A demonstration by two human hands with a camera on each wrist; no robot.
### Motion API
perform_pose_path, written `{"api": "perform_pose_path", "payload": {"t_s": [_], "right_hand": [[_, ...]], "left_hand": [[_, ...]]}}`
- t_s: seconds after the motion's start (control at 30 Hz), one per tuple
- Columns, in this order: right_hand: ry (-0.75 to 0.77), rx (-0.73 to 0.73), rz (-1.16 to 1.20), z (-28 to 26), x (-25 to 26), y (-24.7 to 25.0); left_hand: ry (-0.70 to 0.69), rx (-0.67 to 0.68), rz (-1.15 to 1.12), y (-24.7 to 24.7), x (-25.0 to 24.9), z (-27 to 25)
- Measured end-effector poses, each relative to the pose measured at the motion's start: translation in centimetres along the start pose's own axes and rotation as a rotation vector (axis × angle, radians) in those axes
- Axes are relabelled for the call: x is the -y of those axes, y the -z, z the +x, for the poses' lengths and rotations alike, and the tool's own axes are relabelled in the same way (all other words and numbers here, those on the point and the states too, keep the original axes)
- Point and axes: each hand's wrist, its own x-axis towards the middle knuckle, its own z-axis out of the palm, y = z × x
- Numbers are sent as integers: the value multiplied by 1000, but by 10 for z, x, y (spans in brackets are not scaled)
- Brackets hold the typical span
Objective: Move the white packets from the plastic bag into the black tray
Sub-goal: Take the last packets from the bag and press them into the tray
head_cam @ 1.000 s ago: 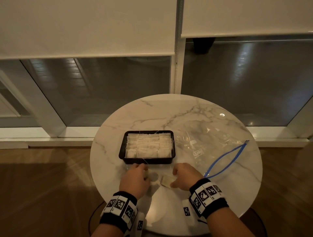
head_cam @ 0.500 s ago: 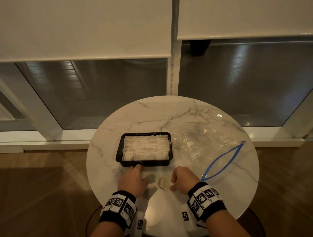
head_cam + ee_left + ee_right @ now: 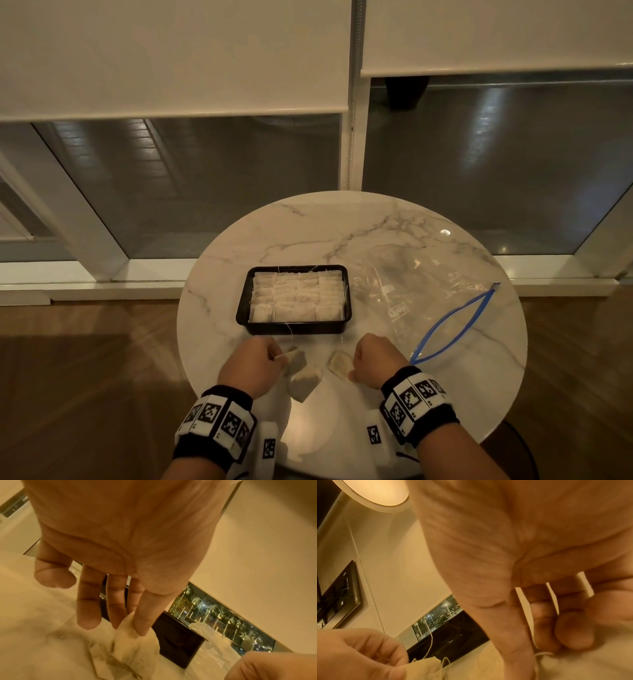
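Beyond both hands, straight ahead across the round marble table, sits the black tray, its long axis running left to right and its floor already tiled with white packets. Right of the tray and ahead of the right hand lies the plastic bag, flat, its blue zip mouth gaping; it looks empty, though I cannot be sure.

Between the two hands, on the near side of the tray, are the loose packets: two hang from or lie against the left hand, one lies just inside the right hand. The left hand is the nearer to the tray's front wall.

From the left wrist, its fingers point down with a packet pinched between two of them. The right hand's fingers are curled, thumb meeting fingertip over a thin string; the pinch looks closed on it, but blur leaves this uncertain.

The coming move is judged a short carry forward.
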Motion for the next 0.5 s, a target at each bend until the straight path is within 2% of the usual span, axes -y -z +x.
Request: {"api": "perform_pose_path", "payload": {"t_s": [0.23,0.37,0.43,0.5], "right_hand": [[158,-80,155,-7,3,12],[278,-141,247,-13,9,20],[324,-146,296,-15,12,22],[357,-149,354,-15,14,24]], "left_hand": [[27,-84,-34,1,4,-2],[-95,-266,-18,5,-3,0],[-165,-369,81,10,-8,3],[-173,-401,171,15,-11,8]]}}
